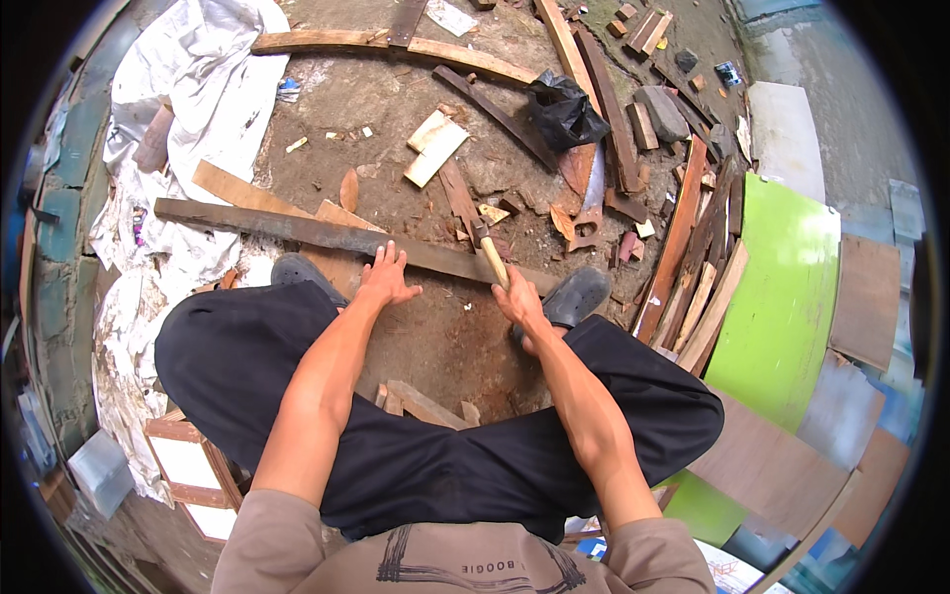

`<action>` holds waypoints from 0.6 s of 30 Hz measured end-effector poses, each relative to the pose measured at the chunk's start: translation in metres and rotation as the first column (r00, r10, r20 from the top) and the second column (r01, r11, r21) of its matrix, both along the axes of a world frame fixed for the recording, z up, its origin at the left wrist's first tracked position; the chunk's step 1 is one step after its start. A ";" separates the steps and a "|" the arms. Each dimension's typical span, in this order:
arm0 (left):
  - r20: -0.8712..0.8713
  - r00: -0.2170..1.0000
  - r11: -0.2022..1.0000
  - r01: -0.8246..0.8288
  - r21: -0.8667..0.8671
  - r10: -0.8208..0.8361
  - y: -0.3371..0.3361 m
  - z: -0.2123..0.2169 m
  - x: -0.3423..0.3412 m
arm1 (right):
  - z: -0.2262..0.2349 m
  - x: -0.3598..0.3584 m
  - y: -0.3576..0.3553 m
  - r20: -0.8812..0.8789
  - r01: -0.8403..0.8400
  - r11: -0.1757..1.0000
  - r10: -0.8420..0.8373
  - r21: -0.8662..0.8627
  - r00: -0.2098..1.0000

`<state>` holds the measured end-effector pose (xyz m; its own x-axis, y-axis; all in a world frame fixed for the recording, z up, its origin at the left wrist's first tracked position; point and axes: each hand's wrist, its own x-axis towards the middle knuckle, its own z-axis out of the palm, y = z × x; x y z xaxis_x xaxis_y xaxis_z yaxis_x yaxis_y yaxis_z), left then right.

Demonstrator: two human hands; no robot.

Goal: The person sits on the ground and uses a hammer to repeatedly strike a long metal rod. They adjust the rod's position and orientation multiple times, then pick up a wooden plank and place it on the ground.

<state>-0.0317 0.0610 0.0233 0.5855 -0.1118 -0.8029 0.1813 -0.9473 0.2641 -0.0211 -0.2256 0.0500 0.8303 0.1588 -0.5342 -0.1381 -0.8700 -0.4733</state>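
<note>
The left hand (386,280) is pressing flat, fingers spread, on a long dark weathered wooden plank (297,230) lying across the dirt. The right hand (520,305) is gripping a pale wooden-handled hammer (492,255); its head, resting on the plank, is hard to make out.

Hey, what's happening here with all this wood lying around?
A person is squatting on bare ground over a long dark plank. Their left hand presses flat on the plank, while the right hand grips the wooden handle of a hammer, whose head sits at the plank. Scrap boards lie around, with a green panel to the right and a black plastic bag further off.
</note>
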 end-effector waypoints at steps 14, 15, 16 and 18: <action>-0.021 0.996 0.996 0.085 0.025 -0.084 0.002 0.001 0.004 | -0.009 -0.011 0.009 -0.093 0.250 0.968 -0.247 0.015 0.964; -0.023 0.995 0.995 0.094 0.032 -0.093 0.003 0.000 0.005 | -0.008 -0.010 0.009 -0.075 0.260 0.965 -0.256 0.035 0.964; -0.027 0.995 0.995 0.096 0.030 -0.095 0.002 0.000 0.005 | -0.007 -0.009 0.009 -0.058 0.270 0.961 -0.267 0.054 0.962; -0.044 0.996 0.996 0.084 0.037 -0.083 0.005 -0.001 0.001 | 0.005 -0.013 0.016 -0.038 0.355 0.927 -0.353 0.122 0.935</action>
